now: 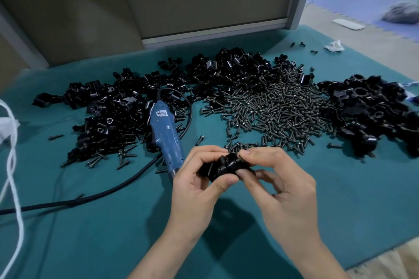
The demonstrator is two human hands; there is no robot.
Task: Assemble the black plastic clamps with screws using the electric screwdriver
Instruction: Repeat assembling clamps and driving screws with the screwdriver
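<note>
Clamp (226,166): black plastic, held above the middle of the tabletop (90,233), nearer its front edge. The left hand (195,186) grips it from below and the side; the right hand (281,183) pinches its top between thumb and forefinger. Step, as judged: fitting the parts together or seating a screw by hand; whether a screw is in cannot be told. The next move calls for one hand freed to take up the driver. Electric screwdriver (165,133): blue, lying just left of the hands, black cable (113,190) trailing to the left edge. Label: white logo, possibly "lisu", not surely legible. Screws (272,111): loose heap beyond the hands. Clamp parts (108,115): heaps toward the far edge, left and right
</note>
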